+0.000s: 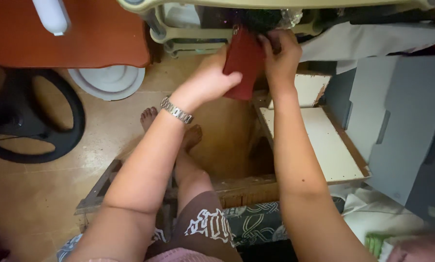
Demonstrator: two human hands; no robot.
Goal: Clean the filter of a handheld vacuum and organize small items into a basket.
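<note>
A tan tiled floor (43, 194) lies under a cream machine frame (188, 34) at 12 o'clock. The left hand (207, 80) pinches a dark red cloth (244, 60) just below that frame; the right hand (280, 56) grips its top edge. The cloth could probably snag there.

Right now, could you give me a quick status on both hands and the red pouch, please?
Left hand and right hand both grip the red pouch. Pouch held up at the shelf edge. Nothing between hands and pouch.
</note>
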